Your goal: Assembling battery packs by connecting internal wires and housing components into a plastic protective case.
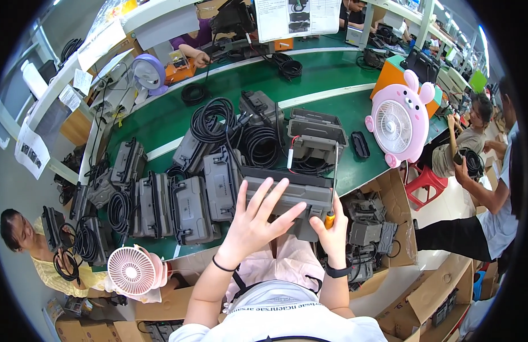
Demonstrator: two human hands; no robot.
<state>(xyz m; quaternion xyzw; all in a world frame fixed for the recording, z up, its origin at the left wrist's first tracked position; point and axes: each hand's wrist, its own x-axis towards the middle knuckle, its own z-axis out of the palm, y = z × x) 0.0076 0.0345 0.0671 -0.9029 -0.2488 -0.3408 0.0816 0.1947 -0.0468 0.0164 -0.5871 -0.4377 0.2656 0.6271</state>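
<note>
At the table's near edge lies a grey plastic case (309, 192), with its dark edge turned toward the far side. My left hand (258, 219) rests on it, fingers spread and stretched out. In my right hand (334, 233), at the case's right end, is a screwdriver (330, 220) with an orange-yellow handle; its long thin shaft points away from me. Just beyond stands an opened grey case (318, 137) with a white connector (290, 158) on a red wire beside it. A small dark oblong cover (360, 145) lies to its right.
Several closed grey cases (192, 208) and coiled black cables (213, 119) crowd the left. A pink fan (398, 119) stands at right, a smaller one (132, 271) at lower left. Cartons (401, 219) flank me. Co-workers sit left, right and across; one stands at right.
</note>
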